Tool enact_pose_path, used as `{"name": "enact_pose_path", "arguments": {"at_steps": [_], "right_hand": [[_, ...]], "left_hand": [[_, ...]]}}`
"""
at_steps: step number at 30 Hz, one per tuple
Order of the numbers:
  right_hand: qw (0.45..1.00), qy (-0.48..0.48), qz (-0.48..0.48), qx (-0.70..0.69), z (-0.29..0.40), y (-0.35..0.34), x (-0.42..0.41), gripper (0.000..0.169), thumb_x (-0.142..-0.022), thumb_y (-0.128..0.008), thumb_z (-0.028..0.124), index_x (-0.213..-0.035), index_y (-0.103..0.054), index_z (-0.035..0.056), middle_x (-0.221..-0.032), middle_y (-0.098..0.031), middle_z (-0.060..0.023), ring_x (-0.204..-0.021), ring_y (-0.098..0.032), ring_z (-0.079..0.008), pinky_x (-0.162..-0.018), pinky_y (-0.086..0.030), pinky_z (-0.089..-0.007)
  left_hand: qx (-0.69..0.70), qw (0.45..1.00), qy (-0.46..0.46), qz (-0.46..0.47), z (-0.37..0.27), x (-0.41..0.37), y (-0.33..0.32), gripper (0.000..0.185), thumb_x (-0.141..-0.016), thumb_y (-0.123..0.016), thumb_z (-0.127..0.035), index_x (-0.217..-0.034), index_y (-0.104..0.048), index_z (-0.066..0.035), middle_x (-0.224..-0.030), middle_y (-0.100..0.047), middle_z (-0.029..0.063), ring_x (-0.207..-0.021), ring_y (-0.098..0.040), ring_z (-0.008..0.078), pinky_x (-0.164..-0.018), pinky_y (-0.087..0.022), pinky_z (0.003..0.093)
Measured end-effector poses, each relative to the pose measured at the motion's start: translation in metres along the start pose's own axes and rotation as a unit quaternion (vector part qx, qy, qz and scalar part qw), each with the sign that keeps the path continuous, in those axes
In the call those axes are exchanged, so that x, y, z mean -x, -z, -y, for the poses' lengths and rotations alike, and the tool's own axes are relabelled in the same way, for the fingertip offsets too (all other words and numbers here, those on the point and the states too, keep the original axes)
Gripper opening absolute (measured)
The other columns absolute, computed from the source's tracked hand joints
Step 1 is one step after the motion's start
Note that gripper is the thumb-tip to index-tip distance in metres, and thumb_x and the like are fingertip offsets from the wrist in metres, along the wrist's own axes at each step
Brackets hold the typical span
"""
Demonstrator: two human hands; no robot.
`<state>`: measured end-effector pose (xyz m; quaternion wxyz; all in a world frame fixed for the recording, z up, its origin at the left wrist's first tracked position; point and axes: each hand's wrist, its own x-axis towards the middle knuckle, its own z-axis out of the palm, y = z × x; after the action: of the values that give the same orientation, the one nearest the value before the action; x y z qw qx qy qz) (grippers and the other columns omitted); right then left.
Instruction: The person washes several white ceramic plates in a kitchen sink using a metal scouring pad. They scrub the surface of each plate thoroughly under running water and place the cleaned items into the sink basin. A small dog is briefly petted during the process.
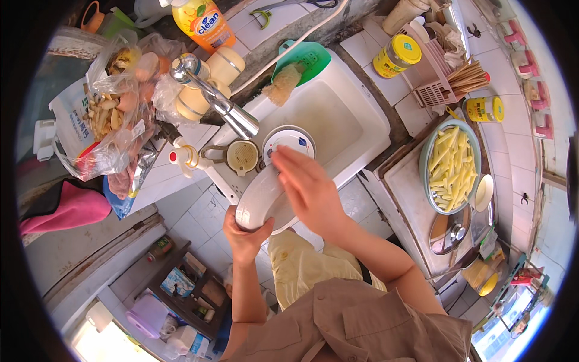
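Observation:
My left hand (248, 235) grips the rim of a white bowl (258, 201), which is tilted on its side over the near edge of the white sink (334, 169). Over the bowl's opening is my right hand (307, 192), fingers extended and slightly blurred; whether it touches the inner wall is unclear. Just beyond the fingers a small white dish with a blue pattern (294, 138) rests in the sink. Left of it lies a beige strainer (242, 157). The chrome faucet (233, 113) reaches over the sink, where cloudy water shows.
A green container (312, 61) with a tan scrubber (284, 85) sits at the sink's far corner. To the right stands a basin of cut potato strips (452, 169) beside a glass lid (450, 233). Bagged food (108, 113) and a yellow-orange detergent bottle (203, 27) are at the left.

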<state>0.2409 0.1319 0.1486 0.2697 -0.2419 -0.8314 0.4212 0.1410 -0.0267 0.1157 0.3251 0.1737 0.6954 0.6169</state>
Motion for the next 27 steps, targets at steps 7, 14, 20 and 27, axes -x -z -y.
{"name": "enact_pose_path", "arguments": {"at_steps": [7, 14, 20, 27], "right_hand": [[0.989, 0.140, 0.019, 0.048, 0.019, -0.023, 0.013, 0.045, -0.075, -0.058, 0.004, -0.119, -0.057, -0.0005, -0.126, -0.055, -0.0158, -0.119, -0.053, -0.0284, -0.097, -0.045, -0.0382], [0.994, -0.007, -0.085, 0.066, -0.003, -0.017, 0.005, 0.047, -0.076, -0.056, 0.002, -0.123, -0.055, -0.0018, -0.129, -0.054, -0.0147, -0.121, -0.051, -0.0297, -0.098, -0.043, -0.0402], [0.995, 0.089, -0.017, 0.042, 0.014, -0.022, 0.007, 0.047, -0.077, -0.056, -0.002, -0.124, -0.057, 0.0011, -0.132, -0.053, -0.0123, -0.122, -0.051, -0.0264, -0.098, -0.043, -0.0393], [0.967, -0.171, -0.100, -0.160, -0.025, -0.004, 0.011, 0.033, -0.088, -0.055, -0.001, -0.121, -0.059, 0.0024, -0.124, -0.055, -0.0169, -0.111, -0.055, -0.0305, -0.088, -0.047, -0.0363]], "left_hand": [[-0.038, 0.998, -0.025, -0.033, 0.004, -0.005, -0.004, 0.042, -0.062, -0.079, 0.003, -0.096, -0.053, -0.001, -0.093, -0.062, 0.0068, -0.083, -0.058, 0.0112, -0.074, -0.049, 0.0279], [-0.018, 0.999, -0.008, -0.036, -0.009, -0.009, -0.011, 0.044, -0.060, -0.079, 0.004, -0.094, -0.051, -0.002, -0.091, -0.060, 0.0043, -0.082, -0.056, 0.0100, -0.074, -0.049, 0.0275], [0.001, 1.000, -0.017, -0.015, -0.005, -0.015, -0.010, 0.046, -0.060, -0.079, 0.004, -0.096, -0.051, -0.002, -0.092, -0.059, 0.0036, -0.082, -0.055, 0.0101, -0.074, -0.048, 0.0266], [0.138, 0.988, 0.040, -0.053, 0.001, -0.015, -0.011, 0.057, -0.061, -0.077, 0.000, -0.111, -0.048, -0.002, -0.105, -0.057, 0.0080, -0.093, -0.057, 0.0172, -0.085, -0.047, 0.0324]]}}
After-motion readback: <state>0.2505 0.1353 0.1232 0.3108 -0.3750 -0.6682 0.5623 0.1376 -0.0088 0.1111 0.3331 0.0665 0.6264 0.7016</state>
